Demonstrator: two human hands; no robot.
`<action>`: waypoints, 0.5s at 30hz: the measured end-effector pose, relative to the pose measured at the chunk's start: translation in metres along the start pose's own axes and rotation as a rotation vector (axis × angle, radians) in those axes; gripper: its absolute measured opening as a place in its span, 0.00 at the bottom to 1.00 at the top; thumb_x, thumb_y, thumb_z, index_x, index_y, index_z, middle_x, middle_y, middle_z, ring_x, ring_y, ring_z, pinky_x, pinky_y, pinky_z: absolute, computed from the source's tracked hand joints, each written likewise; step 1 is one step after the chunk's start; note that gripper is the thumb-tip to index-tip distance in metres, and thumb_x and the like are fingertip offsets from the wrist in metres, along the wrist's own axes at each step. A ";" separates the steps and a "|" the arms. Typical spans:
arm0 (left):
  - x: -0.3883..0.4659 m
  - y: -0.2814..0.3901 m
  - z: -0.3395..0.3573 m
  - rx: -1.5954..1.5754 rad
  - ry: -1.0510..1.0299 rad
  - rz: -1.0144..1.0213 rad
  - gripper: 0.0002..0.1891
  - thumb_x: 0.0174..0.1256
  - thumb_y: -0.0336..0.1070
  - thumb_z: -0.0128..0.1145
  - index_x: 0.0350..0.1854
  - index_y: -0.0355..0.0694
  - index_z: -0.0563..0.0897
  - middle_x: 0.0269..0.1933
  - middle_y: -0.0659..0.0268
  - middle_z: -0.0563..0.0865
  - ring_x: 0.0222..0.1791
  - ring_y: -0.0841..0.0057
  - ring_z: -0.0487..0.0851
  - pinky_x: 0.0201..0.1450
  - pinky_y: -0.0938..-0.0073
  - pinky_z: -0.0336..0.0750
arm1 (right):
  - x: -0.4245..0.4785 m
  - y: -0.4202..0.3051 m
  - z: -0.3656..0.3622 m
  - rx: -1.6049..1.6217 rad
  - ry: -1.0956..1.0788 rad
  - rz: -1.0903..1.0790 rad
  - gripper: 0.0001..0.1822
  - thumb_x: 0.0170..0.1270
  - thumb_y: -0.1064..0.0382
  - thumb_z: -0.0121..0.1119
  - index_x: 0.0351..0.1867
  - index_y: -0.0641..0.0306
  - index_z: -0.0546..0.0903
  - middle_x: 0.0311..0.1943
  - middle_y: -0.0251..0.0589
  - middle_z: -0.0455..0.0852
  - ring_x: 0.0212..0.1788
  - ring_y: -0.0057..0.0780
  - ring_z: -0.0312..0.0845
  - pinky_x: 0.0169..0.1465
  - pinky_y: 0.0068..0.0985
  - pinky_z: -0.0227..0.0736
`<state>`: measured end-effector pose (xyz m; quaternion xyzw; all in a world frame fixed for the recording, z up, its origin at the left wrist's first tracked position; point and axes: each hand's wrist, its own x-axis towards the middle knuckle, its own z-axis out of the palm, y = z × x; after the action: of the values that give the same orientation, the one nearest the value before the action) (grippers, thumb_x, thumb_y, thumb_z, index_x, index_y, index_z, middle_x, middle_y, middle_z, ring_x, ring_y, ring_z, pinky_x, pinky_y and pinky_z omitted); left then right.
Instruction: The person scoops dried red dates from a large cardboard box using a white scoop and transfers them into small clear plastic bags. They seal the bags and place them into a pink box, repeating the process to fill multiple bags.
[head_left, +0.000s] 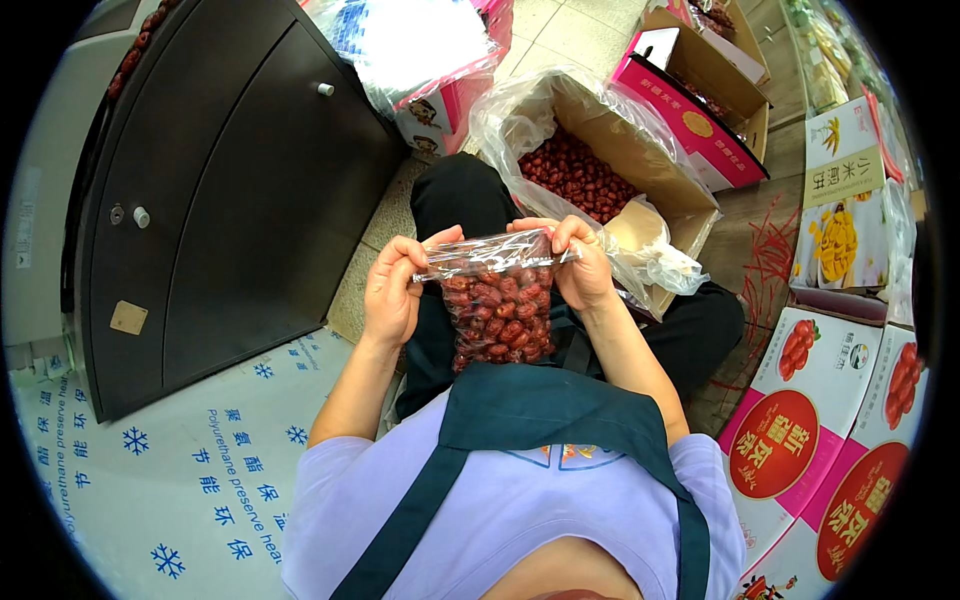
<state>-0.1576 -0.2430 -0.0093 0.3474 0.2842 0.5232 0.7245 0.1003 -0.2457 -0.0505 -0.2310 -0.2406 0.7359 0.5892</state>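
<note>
A clear plastic bag of red dried jujubes (501, 311) hangs upright between my hands, above my lap. My left hand (397, 285) pinches the left end of its top edge. At the right end of that edge, my right hand (577, 262) grips the film between thumb and fingers. The upper strip of the bag holds no fruit and is stretched flat. Just beyond my right hand stands an open cardboard box (615, 120) lined with clear plastic, with loose jujubes (577, 174) inside. A pale scoop-like object (636, 225), partly wrapped in plastic, lies at its near side.
A dark cabinet (255, 187) stands at the left. Beyond my knees is a stack of clear plastic bags (420, 45) on a box. Another open pink box (686, 112) stands at the back right. Printed jujube cartons (795, 405) and a food box (836, 240) line the right side.
</note>
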 end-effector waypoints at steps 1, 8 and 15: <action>0.001 0.001 -0.006 0.060 -0.039 0.005 0.11 0.77 0.25 0.37 0.38 0.37 0.74 0.64 0.36 0.79 0.63 0.58 0.82 0.67 0.65 0.74 | 0.000 0.000 0.000 0.000 -0.002 0.005 0.10 0.71 0.69 0.52 0.28 0.59 0.78 0.56 0.66 0.83 0.53 0.44 0.86 0.58 0.37 0.81; 0.011 0.021 -0.021 0.612 -0.259 0.083 0.11 0.75 0.20 0.41 0.36 0.35 0.77 0.62 0.37 0.81 0.62 0.61 0.82 0.66 0.65 0.73 | 0.001 -0.004 0.000 -0.007 -0.045 0.015 0.10 0.68 0.72 0.49 0.27 0.61 0.76 0.59 0.69 0.80 0.56 0.49 0.84 0.62 0.42 0.79; 0.021 0.035 -0.019 1.196 -0.362 0.365 0.08 0.59 0.15 0.51 0.32 0.35 0.80 0.55 0.49 0.88 0.52 0.59 0.89 0.54 0.68 0.79 | -0.002 0.003 -0.008 0.032 -0.011 0.018 0.08 0.66 0.73 0.48 0.27 0.62 0.74 0.61 0.70 0.79 0.60 0.53 0.81 0.64 0.47 0.77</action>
<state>-0.1860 -0.2113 0.0064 0.8160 0.3362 0.3228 0.3421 0.1037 -0.2474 -0.0586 -0.2196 -0.2299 0.7463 0.5848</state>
